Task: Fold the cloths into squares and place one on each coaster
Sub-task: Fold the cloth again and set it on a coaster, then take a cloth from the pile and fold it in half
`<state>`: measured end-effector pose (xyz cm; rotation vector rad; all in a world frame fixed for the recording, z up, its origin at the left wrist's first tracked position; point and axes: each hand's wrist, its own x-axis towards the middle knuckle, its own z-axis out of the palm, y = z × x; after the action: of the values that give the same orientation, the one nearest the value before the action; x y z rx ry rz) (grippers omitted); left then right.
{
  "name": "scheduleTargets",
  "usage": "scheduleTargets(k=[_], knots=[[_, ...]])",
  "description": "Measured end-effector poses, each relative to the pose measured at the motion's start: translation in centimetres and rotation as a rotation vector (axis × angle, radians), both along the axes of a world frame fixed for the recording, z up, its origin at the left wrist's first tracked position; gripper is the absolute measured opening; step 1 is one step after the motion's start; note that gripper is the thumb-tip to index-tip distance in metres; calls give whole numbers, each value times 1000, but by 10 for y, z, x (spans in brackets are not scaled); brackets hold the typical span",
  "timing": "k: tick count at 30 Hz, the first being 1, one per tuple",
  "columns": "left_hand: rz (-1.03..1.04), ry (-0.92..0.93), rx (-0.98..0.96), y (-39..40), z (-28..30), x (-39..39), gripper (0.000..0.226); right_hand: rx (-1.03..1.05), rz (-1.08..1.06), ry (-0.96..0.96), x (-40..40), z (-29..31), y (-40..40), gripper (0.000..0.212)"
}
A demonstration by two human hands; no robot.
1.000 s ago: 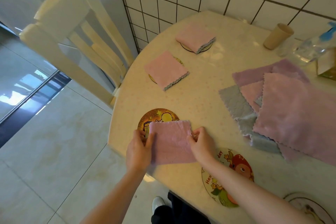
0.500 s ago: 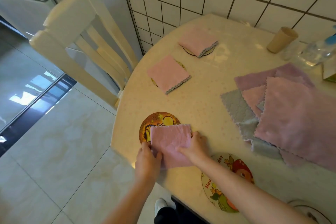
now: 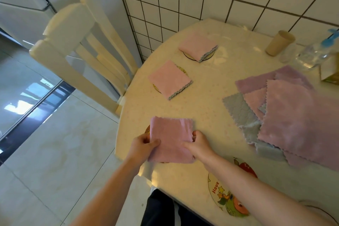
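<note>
A folded pink cloth (image 3: 170, 137) is at the table's near left edge, held by both hands. My left hand (image 3: 143, 145) pinches its left side and my right hand (image 3: 199, 144) pinches its right side. It covers almost all of a brown coaster (image 3: 147, 128), of which only a sliver shows. Two other folded pink cloths lie on coasters farther back, one (image 3: 169, 79) in the middle left and one (image 3: 197, 46) near the wall. A cartoon coaster (image 3: 229, 200) is bare under my right forearm. Unfolded pink, purple and grey cloths (image 3: 293, 115) are piled at the right.
A cream wooden chair (image 3: 82, 57) stands left of the round table (image 3: 211, 86). A beige cup (image 3: 278, 42), a clear bottle (image 3: 315, 53) and a box (image 3: 330, 69) sit at the back right by the tiled wall. Another coaster (image 3: 319, 211) shows at the bottom right.
The folded cloth has shifted left and forward over the brown coaster, which is now nearly hidden. Both hands stayed on its sides.
</note>
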<state>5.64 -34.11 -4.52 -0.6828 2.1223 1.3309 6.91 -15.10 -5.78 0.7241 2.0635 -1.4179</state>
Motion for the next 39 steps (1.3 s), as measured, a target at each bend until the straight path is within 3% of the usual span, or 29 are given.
scheduleTargets(k=[7,13,15,17,20,23,28,34,39], knots=[[-149,-59,1,-29,-2,-45,8,88,-107,25,-18,-7,-30,14],[-270,-219,69,-39,-22,-42,28,341,-134,8,-24,-21,-36,23],[-330,-137,-9,-38,-27,-40,34,370,-129,26,-23,-23,-38,21],[-486,33,-241,-38,-28,-40,51,432,-99,42,-21,-23,-40,20],[-844,533,-609,-43,-31,-41,84,684,116,121,-12,-24,-37,27],[-1180,852,-693,-53,-45,-45,72,851,417,235,1,-27,-28,33],[-1157,727,-702,-32,-45,-40,56,841,425,293,9,-23,-1,24],[-1213,843,-672,50,-32,-37,40,889,372,360,16,-14,78,16],[-1305,773,-518,146,-30,-21,48,1048,366,454,40,-13,189,18]])
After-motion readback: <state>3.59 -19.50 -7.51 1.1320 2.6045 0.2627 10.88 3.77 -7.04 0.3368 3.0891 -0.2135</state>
